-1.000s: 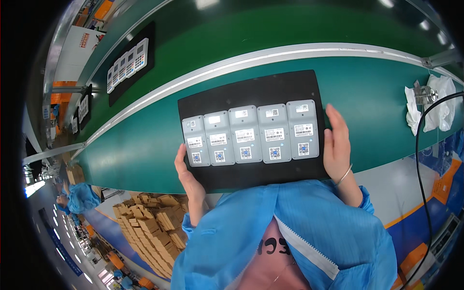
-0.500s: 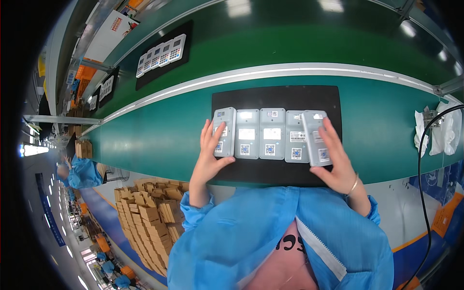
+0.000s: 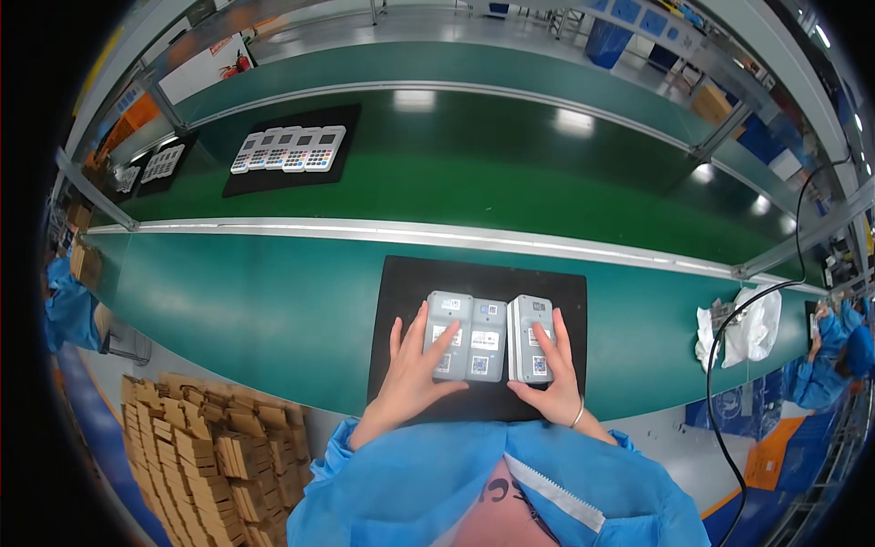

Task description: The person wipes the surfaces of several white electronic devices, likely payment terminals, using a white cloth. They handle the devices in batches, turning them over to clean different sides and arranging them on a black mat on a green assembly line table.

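Grey card terminals lie backs up on a black mat, with labels and square codes showing. My left hand is around the left terminal, index finger across its back, thumb by its lower edge. Next to it lies the middle terminal, partly overlapped by the left one. My right hand grips the right terminal, fingers on its back and right side, thumb at its lower left corner. Another casing edge shows beneath this one, like a small stack. A narrow gap separates it from the middle terminal.
Beyond a metal rail, a black mat bears several white keypad terminals, faces up. White plastic bags and a black cable are at the right. Folded cardboard boxes are piled at lower left. Co-workers in blue sit at both sides.
The row of several terminals has been drawn into a tighter group, with the right ones stacked. My hands have come closer together. The view has tilted up.
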`<move>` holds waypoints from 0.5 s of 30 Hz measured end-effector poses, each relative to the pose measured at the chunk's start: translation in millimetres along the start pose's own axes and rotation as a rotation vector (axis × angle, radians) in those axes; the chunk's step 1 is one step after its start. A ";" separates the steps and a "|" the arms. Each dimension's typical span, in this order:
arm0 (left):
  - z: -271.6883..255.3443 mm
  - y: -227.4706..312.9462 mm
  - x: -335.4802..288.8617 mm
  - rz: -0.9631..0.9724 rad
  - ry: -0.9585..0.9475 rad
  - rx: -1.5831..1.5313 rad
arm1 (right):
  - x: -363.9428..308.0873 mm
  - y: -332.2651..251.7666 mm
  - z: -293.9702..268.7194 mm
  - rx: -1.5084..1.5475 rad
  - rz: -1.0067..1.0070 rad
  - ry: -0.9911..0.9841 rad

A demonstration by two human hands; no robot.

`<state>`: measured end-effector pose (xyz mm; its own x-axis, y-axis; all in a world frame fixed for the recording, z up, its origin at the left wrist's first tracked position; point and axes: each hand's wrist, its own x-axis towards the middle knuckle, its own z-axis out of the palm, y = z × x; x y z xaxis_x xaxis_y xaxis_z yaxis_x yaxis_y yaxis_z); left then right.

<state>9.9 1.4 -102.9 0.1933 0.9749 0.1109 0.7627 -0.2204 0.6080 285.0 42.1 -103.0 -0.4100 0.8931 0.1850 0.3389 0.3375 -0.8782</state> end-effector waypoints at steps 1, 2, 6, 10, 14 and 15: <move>1.2 0.7 0.4 0.002 0.011 0.006 | 0.9 -0.8 2.9 -0.014 -0.017 0.001; 3.3 1.2 2.2 0.016 0.033 -0.033 | 3.5 -1.0 5.4 -0.029 -0.033 0.001; 8.1 -12.9 -2.3 0.017 0.102 -0.104 | 19.6 -10.9 30.0 -0.108 -0.197 -0.095; -10.0 -18.2 -12.2 -0.077 0.153 -0.524 | 23.5 -15.0 45.0 -0.071 -0.190 -0.096; 4.9 -9.3 -6.9 0.064 0.225 -0.729 | 27.4 -11.8 46.8 0.603 0.080 0.031; 6.7 1.9 -1.8 0.101 0.213 -0.724 | 27.7 -6.9 46.5 0.594 0.077 0.053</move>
<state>15.1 -1.0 -107.2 0.0612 0.9526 0.2979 0.1385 -0.3037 0.9426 231.9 50.8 -112.2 -0.3551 0.9272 0.1193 -0.1718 0.0607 -0.9833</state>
